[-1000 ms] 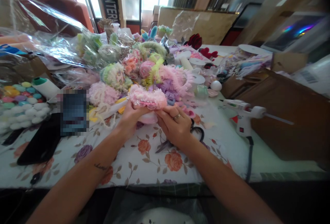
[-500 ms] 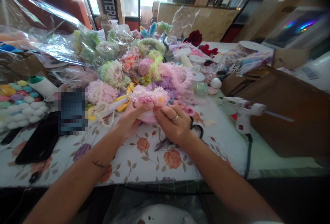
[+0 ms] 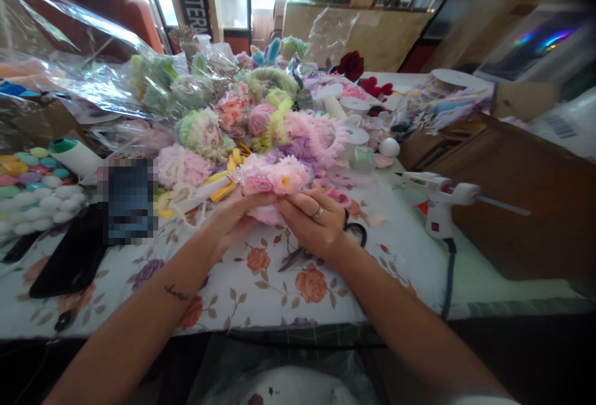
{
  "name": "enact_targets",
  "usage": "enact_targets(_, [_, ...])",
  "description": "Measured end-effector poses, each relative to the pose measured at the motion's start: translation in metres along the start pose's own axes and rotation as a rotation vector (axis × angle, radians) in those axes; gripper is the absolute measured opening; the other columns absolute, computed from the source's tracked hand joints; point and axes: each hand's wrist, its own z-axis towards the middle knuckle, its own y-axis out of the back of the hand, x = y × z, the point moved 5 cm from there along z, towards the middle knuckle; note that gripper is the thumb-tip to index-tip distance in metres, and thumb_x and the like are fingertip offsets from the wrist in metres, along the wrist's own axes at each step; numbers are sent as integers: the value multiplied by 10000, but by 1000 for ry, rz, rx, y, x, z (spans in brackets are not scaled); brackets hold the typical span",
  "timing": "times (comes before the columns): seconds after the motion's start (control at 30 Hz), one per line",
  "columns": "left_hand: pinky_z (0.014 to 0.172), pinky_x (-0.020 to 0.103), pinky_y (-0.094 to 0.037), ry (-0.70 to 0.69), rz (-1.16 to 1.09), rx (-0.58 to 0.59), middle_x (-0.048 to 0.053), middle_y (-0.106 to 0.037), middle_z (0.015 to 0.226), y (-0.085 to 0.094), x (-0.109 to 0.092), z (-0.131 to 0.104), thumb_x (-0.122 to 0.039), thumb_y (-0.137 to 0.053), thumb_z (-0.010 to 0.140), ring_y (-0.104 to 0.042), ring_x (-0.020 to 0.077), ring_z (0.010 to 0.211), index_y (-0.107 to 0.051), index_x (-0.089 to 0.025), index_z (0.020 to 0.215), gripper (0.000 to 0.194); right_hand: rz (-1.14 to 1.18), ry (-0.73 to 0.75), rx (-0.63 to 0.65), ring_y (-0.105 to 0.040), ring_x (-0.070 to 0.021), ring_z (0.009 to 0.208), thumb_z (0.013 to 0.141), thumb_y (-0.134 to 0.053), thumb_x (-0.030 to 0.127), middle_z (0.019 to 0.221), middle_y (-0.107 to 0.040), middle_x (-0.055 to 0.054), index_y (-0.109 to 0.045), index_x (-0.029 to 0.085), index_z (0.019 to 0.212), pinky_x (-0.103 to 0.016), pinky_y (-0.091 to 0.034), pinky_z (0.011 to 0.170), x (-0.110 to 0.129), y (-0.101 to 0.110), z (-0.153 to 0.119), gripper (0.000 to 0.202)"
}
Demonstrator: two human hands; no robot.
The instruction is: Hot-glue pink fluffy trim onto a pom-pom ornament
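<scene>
Between my two hands is a fluffy pink craft piece (image 3: 274,175) with a flower that has a yellow centre on its front. My left hand (image 3: 235,215) grips it from the left, thumb pressed along its lower edge. From the right, my right hand (image 3: 311,222), with a ring on one finger, pinches the same lower edge. The thumbs nearly meet in the middle, and the fingers behind the piece are hidden. Soft pink material hangs just below the thumbs. Black-handled scissors (image 3: 357,234) lie on the flowered cloth, partly under my right hand.
Behind my hands spreads a heap of yarn and trims (image 3: 261,113). A glue gun (image 3: 437,200) stands at the right by a cardboard box (image 3: 507,206). To the left are a black phone (image 3: 69,256), a blurred-out screen (image 3: 130,200) and pom-poms (image 3: 41,206) in several colours.
The pink piece has tilted and turned in my hands, so its flower now shows more to the front. Both hands keep hold, with only small shifts of the thumbs.
</scene>
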Motion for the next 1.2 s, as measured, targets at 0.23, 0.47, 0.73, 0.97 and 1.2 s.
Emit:
enact_targets(0.23, [767,317,-547,-71,113,-49,74,-764,864,3,-6,0,-196,-853,659,-715,239,851,-771,-140,893,254,106,-152,7,-697,-174,804,911,-607,67,898,-754,-81,-686,162,1046,-295,-567,785,-6,-2,-1,183])
enact_targets(0.47, [772,317,-550,-134,193,-69,90,-756,800,1,-10,-2,-179,-888,615,-711,215,766,-741,-105,772,228,28,-162,56,-720,-169,810,956,-545,75,911,-775,-68,-674,187,1195,-284,-568,770,-10,-8,-6,294])
enact_targets(0.73, [798,330,-553,-151,167,-135,82,-769,925,2,-9,-3,-120,-893,557,-721,206,822,-689,-126,915,412,-13,-208,54,-696,-183,795,945,-602,97,865,-763,-85,-681,160,1001,-282,-573,757,-10,-9,-4,116])
enact_targets(0.97, [781,298,-552,-121,135,-133,59,-759,892,2,-5,-1,-142,-890,573,-715,192,818,-711,-142,883,358,-47,-98,55,-723,-199,822,952,-572,87,915,-771,-98,-679,162,1106,-319,-594,778,-8,-8,-6,202])
enact_targets(1.2, [748,341,-600,-21,30,-159,72,-762,892,2,-1,-2,-121,-862,581,-721,246,874,-714,-161,801,268,-41,-61,92,-728,-211,837,947,-560,53,939,-763,-111,-697,127,1137,-332,-609,758,-8,-8,-7,245])
